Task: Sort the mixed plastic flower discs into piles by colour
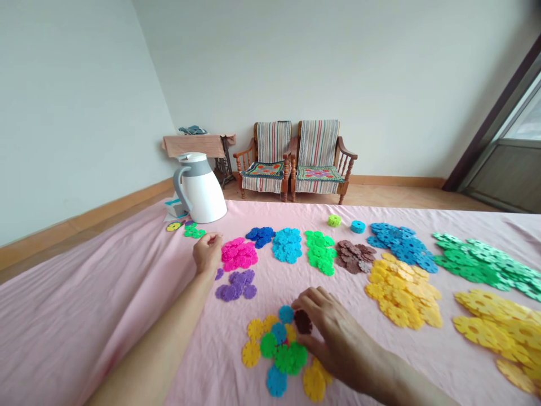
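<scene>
My right hand (332, 330) is closed with thumb and fingertips at a dark brown notched plastic disc (303, 322). Around and below it lies a mixed pile with green discs (291, 358), blue discs (276, 381) and yellow discs (251, 354). Farther off, my left hand (207, 252) reaches to the left edge of the pink disc pile (239, 254). Its fingers are pressed together, and whatever they may hold is hidden. A purple disc pile (237, 286) lies just below the pink one.
Sorted piles run rightward: dark blue (260, 237), light blue (287, 246), green (320, 252), brown (354, 256), yellow (403, 290). Larger discs lie at far right. A white jug (204, 194) stands back left on the pink cloth (169, 270). Two rings of discs (334, 220) sit behind.
</scene>
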`<state>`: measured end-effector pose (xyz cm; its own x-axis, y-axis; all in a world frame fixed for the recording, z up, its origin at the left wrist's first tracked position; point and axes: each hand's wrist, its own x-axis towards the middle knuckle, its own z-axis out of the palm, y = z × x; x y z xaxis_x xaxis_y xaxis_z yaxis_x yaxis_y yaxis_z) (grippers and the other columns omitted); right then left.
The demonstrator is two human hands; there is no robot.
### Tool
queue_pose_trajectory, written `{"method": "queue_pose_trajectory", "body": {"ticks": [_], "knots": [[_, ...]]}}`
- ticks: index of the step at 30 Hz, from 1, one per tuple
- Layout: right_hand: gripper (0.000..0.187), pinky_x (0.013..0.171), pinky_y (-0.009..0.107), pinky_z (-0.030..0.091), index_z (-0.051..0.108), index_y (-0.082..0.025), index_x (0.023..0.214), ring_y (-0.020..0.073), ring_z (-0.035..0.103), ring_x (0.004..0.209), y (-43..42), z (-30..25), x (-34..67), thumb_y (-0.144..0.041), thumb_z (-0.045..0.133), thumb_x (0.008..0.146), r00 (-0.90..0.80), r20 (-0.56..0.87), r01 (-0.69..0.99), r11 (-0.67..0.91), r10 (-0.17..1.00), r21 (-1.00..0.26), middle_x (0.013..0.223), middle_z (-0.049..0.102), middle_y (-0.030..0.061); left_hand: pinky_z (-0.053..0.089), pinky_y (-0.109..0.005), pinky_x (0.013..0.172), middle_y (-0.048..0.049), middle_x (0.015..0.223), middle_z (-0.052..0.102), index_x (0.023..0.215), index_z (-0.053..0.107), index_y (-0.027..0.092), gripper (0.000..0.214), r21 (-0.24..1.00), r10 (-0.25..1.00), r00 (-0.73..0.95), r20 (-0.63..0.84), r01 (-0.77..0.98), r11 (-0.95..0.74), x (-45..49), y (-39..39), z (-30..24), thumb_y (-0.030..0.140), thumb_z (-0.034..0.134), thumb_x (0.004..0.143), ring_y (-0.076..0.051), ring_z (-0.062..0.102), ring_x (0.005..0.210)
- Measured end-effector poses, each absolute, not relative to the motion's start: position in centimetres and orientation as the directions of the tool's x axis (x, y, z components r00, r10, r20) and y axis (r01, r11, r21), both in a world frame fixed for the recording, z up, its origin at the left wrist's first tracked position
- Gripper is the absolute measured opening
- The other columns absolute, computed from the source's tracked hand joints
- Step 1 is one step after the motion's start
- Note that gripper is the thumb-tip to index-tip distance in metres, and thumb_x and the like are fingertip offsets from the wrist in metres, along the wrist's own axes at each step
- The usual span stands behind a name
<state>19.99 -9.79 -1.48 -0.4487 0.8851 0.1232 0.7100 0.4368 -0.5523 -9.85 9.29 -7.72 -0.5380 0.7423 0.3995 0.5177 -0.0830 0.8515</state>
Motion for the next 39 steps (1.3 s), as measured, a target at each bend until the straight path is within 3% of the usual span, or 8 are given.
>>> {"method": "queue_pose_trajectory", "body": {"ticks": [6, 10, 17, 20, 23, 28, 34, 39], "knots": [[0.026, 0.081, 0.036, 0.039, 0.061, -0.018, 0.098, 0.0215, 0.05, 0.091, -8.2, -1.6, 21.0, -0.012, 0.063, 0.073, -0.398, 0.144, 0.76, 0.413, 0.906, -0.501, 0.097, 0.059, 0.0066, 0.049, -0.028, 0.068, -0.0056, 0.076, 0.071, 0.081, 0.069, 0.015, 0.026, 0.859, 0.748, -0.535, 0.394, 0.504, -0.092, -9.6, 9.0, -7.3, 0.033, 0.055, 0.068, -0.02, 0.064, 0.071], [0.012, 0.077, 0.034, 0.041, 0.062, -0.017, 0.087, 0.0208, 0.052, 0.086, -8.1, -1.0, 21.5, -0.016, 0.062, 0.076, -0.384, 0.068, 0.79, 0.366, 0.921, -0.492, 0.09, 0.059, 0.0068, 0.049, -0.028, 0.068, -0.0053, 0.075, 0.071, 0.08, 0.069, 0.016, 0.026, 0.86, 0.753, -0.532, 0.387, 0.503, -0.087, -9.5, 8.8, -7.1, 0.035, 0.056, 0.068, -0.02, 0.064, 0.071], [0.015, 0.074, 0.028, 0.041, 0.061, -0.014, 0.083, 0.0182, 0.055, 0.086, -7.3, 0.2, 21.6, -0.007, 0.059, 0.07, -0.391, -0.025, 0.802, 0.328, 0.92, -0.499, 0.091, 0.06, 0.008, 0.049, -0.029, 0.066, -0.0053, 0.072, 0.071, 0.08, 0.069, 0.016, 0.028, 0.862, 0.758, -0.527, 0.384, 0.499, -0.089, -9.7, 8.7, -7.0, 0.036, 0.056, 0.067, -0.021, 0.064, 0.07], [0.019, 0.069, 0.025, 0.04, 0.06, -0.015, 0.081, 0.0161, 0.056, 0.081, -6.8, -0.3, 21.7, -0.005, 0.059, 0.065, -0.378, 0.018, 0.789, 0.332, 0.926, -0.517, 0.087, 0.062, 0.0053, 0.049, -0.029, 0.065, -0.0053, 0.072, 0.07, 0.079, 0.068, 0.016, 0.028, 0.861, 0.759, -0.523, 0.389, 0.5, -0.096, -9.8, 8.8, -7.1, 0.037, 0.056, 0.067, -0.021, 0.064, 0.071], [0.009, 0.062, 0.023, 0.038, 0.059, -0.018, 0.071, 0.0136, 0.056, 0.071, -5.5, -0.7, 22.9, -0.009, 0.059, 0.067, -0.348, 0.08, 0.763, 0.332, 0.934, -0.554, 0.075, 0.063, 0.0013, 0.049, -0.029, 0.065, -0.0052, 0.072, 0.07, 0.079, 0.068, 0.016, 0.027, 0.86, 0.759, -0.522, 0.389, 0.502, -0.096, -9.9, 8.9, -7.2, 0.037, 0.056, 0.067, -0.021, 0.063, 0.07], [0.004, 0.054, 0.022, 0.038, 0.058, -0.019, 0.066, 0.0126, 0.057, 0.06, -1.6, -0.8, 27.3, -0.02, 0.062, 0.067, -0.104, 0.187, 0.767, 0.198, 0.977, -0.61, 0.063, 0.062, -0.0019, 0.049, -0.029, 0.065, -0.0055, 0.073, 0.071, 0.079, 0.069, 0.016, 0.027, 0.863, 0.762, -0.526, 0.378, 0.499, -0.084, -9.9, 9.0, -7.2, 0.036, 0.057, 0.066, -0.021, 0.063, 0.069], [0.005, 0.054, 0.027, 0.037, 0.056, -0.018, 0.067, 0.0172, 0.057, 0.059, 2.1, -2.2, 32.3, -0.02, 0.051, 0.069, 0.225, 0.261, 0.816, -0.035, 0.939, -0.577, 0.062, 0.061, 0.0029, 0.049, -0.029, 0.065, -0.0049, 0.073, 0.071, 0.078, 0.069, 0.017, 0.025, 0.864, 0.766, -0.524, 0.373, 0.498, -0.08, -9.9, 8.9, -7.0, 0.034, 0.056, 0.065, -0.021, 0.064, 0.069], [0.014, 0.058, 0.029, 0.04, 0.059, -0.016, 0.078, 0.0184, 0.059, 0.063, 1.7, -2.5, 32.4, -0.025, 0.049, 0.073, 0.269, 0.275, 0.806, -0.059, 0.923, -0.589, 0.073, 0.065, 0.0068, 0.049, -0.029, 0.064, -0.0055, 0.072, 0.07, 0.079, 0.069, 0.016, 0.027, 0.861, 0.774, -0.517, 0.366, 0.503, -0.071, -9.8, 8.8, -6.9, 0.035, 0.056, 0.066, -0.022, 0.064, 0.07]]}}
